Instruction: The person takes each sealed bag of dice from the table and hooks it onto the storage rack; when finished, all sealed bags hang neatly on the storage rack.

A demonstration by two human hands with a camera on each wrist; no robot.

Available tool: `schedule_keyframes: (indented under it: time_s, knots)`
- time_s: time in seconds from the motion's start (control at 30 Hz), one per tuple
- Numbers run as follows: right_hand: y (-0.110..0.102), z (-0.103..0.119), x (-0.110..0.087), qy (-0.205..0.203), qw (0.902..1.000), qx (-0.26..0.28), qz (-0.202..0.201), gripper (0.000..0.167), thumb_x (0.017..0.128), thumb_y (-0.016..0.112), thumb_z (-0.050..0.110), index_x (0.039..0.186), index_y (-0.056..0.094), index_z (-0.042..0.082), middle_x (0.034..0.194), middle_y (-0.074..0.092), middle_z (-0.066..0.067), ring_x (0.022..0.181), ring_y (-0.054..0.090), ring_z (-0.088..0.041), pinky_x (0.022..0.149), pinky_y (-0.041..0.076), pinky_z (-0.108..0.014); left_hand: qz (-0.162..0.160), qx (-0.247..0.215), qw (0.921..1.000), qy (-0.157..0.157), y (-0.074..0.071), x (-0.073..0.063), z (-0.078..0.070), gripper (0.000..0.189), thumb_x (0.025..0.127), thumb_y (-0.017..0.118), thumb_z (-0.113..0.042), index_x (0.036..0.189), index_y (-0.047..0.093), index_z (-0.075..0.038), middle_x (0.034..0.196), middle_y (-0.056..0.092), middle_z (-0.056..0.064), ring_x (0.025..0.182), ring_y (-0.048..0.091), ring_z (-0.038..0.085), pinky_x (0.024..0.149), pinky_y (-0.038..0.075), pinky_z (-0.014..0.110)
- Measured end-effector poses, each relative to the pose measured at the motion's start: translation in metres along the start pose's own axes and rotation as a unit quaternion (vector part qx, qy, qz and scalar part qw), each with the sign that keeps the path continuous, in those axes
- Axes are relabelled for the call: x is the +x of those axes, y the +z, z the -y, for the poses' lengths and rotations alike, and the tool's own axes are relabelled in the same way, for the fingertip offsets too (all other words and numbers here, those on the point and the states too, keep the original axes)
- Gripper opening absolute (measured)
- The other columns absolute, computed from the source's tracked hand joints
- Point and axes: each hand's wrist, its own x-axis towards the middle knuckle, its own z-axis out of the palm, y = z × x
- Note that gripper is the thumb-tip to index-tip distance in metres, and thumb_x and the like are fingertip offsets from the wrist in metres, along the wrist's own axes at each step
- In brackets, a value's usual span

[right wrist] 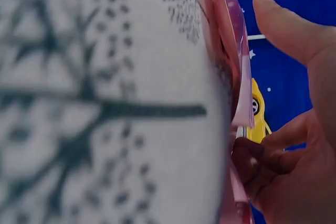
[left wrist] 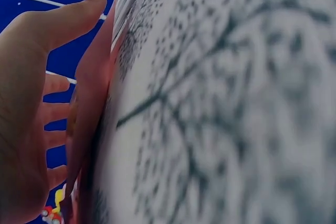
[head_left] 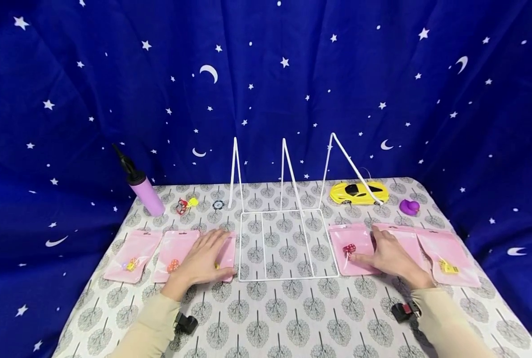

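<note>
Head view: inner left pouch [head_left: 227, 252] and inner right pouch [head_left: 357, 239] lie on the counter [head_left: 275, 318], flanking the wire rack [head_left: 288, 279].
Left hand [head_left: 205, 261]: over its pouch, fingers extended, no grip visible.
Right hand [head_left: 389, 256]: over its pouch, fingers loosely bent, thumb apart.
Pouch handling: probably light, pliable, slick.
Grip point: pinch far edge.
Long axis: apparently fore-aft; left pouch partly hidden.

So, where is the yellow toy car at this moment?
In the head view, the yellow toy car is at the right, beyond the right hand, left of the purple duck and partly behind the rightmost rod of the white wire rack.
</note>
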Motion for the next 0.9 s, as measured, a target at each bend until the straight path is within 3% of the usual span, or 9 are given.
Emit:
schedule_keyframes:
  time_s: [0.17, 0.53, 0.7, 0.9]
  knots:
    - [0.003, 0.004, 0.004, 0.023, 0.9996, 0.003, 0.016, 0.131, 0.067, 0.072, 0.073, 0.145, 0.021, -0.018, 0.126, 0.042, -0.046, 0.111, 0.048, -0.061, 0.093, 0.043, -0.069, 0.011, 0.004, 0.9999, 0.007, 0.005, 0.005, -0.005, 0.107, 0.076, 0.057, -0.079, 0.156, 0.023, -0.017, 0.162, 0.02, 0.009, 0.149, 0.02, 0.034, 0.118, 0.015, 0.061]
    - [0.001, 0.012, 0.005, 0.07, 0.9941, 0.055, 0.063, 0.129, 0.07, 0.075, 0.066, 0.149, 0.01, -0.014, 0.143, 0.029, -0.044, 0.127, 0.033, -0.062, 0.104, 0.033, -0.068, 0.032, 0.037, 0.9988, 0.012, 0.006, 0.008, -0.008, 0.103, 0.077, 0.053, -0.08, 0.155, 0.026, -0.018, 0.162, 0.022, 0.008, 0.148, 0.019, 0.036, 0.116, 0.012, 0.066]
    - [0.002, 0.014, 0.003, 0.088, 0.9925, 0.064, 0.055, 0.13, 0.069, 0.076, 0.064, 0.152, 0.007, -0.009, 0.144, 0.028, -0.043, 0.128, 0.032, -0.062, 0.103, 0.032, -0.07, 0.042, 0.041, 0.9983, 0.008, 0.005, 0.008, -0.011, 0.103, 0.077, 0.054, -0.08, 0.155, 0.026, -0.019, 0.162, 0.022, 0.008, 0.148, 0.019, 0.037, 0.116, 0.011, 0.067]
    - [0.005, 0.014, 0.0, 0.081, 0.9936, 0.074, 0.025, 0.13, 0.068, 0.078, 0.063, 0.153, 0.006, -0.005, 0.143, 0.03, -0.043, 0.126, 0.035, -0.062, 0.102, 0.033, -0.07, 0.057, 0.043, 0.9975, 0.005, 0.001, 0.008, -0.013, 0.102, 0.077, 0.055, -0.078, 0.156, 0.024, -0.02, 0.163, 0.02, 0.008, 0.148, 0.017, 0.038, 0.116, 0.009, 0.067]
